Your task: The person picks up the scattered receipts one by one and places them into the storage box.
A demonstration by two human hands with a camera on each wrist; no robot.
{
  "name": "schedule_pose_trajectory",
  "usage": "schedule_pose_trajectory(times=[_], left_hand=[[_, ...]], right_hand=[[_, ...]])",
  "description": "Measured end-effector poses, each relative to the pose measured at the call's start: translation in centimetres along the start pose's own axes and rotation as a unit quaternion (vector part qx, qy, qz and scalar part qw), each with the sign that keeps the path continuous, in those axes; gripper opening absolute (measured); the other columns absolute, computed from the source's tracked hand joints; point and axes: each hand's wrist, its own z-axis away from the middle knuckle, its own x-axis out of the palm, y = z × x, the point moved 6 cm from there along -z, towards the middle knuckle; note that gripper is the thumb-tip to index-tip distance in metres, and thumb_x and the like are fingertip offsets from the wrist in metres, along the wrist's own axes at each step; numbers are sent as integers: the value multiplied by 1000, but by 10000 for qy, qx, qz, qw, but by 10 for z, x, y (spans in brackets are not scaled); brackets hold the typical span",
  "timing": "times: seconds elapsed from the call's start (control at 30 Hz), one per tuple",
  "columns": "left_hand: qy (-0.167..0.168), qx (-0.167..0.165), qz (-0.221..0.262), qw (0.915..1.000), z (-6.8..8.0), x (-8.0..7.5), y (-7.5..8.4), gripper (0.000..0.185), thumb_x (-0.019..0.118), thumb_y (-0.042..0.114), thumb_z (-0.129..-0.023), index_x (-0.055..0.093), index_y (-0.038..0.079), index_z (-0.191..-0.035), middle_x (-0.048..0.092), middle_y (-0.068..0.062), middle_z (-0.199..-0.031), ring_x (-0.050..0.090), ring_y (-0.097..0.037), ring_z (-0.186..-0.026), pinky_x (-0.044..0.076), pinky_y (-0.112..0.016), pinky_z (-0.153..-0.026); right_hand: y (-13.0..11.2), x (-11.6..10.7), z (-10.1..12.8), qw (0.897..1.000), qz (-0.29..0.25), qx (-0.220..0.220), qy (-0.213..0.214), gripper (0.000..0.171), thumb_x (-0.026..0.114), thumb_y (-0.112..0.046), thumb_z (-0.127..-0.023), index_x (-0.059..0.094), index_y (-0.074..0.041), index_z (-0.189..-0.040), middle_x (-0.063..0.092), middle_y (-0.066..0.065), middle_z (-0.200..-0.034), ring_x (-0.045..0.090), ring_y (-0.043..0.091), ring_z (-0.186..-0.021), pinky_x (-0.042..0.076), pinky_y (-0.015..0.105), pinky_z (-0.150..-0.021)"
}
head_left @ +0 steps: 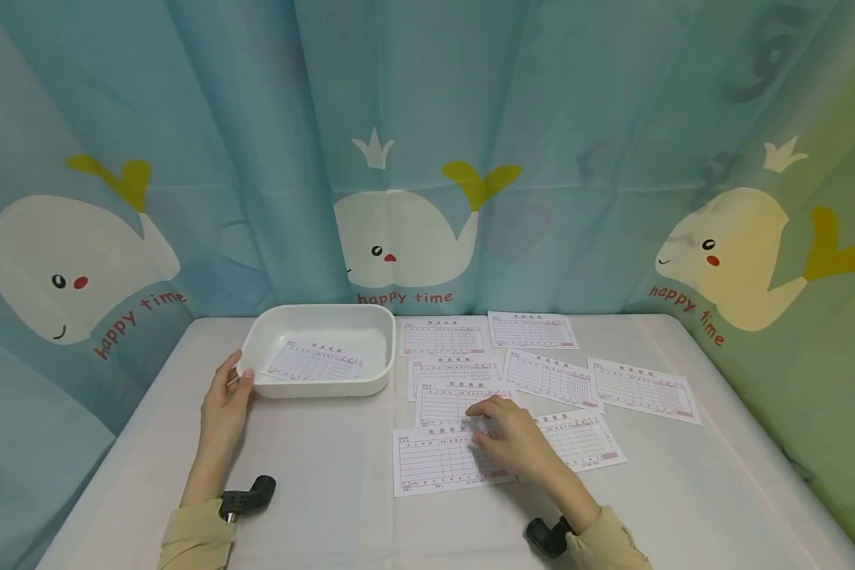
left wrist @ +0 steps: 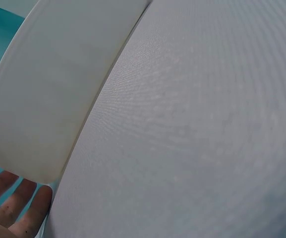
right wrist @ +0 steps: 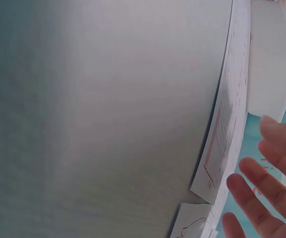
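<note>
Eight printed slips lie spread over the right half of the white table [head_left: 328, 507], and one more, the tray slip [head_left: 313, 362], rests inside the white tray [head_left: 321, 389], tilted a little against its floor's length. From where I stand, what counts most is how the right hand [head_left: 507, 434] sits over the papers. It hangs above the near slip [head_left: 427, 465], hiding that sheet's upper right part, with the middle slip [head_left: 442, 406] just beyond and the skewed slip [head_left: 579, 443] close on its right. That hand holds nothing: its fingers are loosely bent and spread, and the right wrist view shows a gap between them and the paper.

The near slip's long axis runs sideways across the person's front, its right end swung slightly away; the middle slip lies nearly the same way. Both are far closer to the right hand than to the left. The tray lies up and to the left of them, also lengthwise from side to side, so the papers sit between the right hand and the tray's right end, or under that hand.

At the opposite end, the left hand [head_left: 224, 408] holds the tray by its near left corner, thumb at the rim and fingers along the outside.
</note>
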Motion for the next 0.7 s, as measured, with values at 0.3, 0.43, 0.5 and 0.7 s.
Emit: schedule_pose_trajectory(times=[0.3,0.43,0.5,0.7], left_hand=[[-56,-52,10,10000,1,-1,-1,57,38,39,-103,23,21,-154,34,-19,-153,43,-35,-136,43,-26,-102],[-47,-58,61,10000,1,-1,-1,57,39,39,-103,23,20,-154,34,-19,-153,43,-34,-136,45,-12,-98],[-40,-59,83,9999,1,0,-1,56,39,39,-103,23,20,-154,34,-19,-153,43,-34,-136,44,-7,-94],[2,-70,33,10000,0,0,0,56,39,38,-103,24,20,-153,35,-18,-153,43,-33,-136,44,-28,-104]], right_hand=[[1,3,-9,9985,525,-88,-148,34,81,-8,-70,70,-13,-102,64,-3,-93,50,10,-84,39,29,-74],[1,5,-13,9969,737,-131,-247,33,81,-9,-69,70,-14,-99,58,-5,-84,45,9,-80,35,27,-70],[1,6,-14,9962,806,-155,-296,32,82,-8,-68,70,-14,-98,57,-5,-82,44,9,-79,35,27,-70],[2,8,-16,9949,891,-176,-441,31,83,-8,-67,68,-15,-93,55,-6,-82,43,9,-79,35,28,-71]])
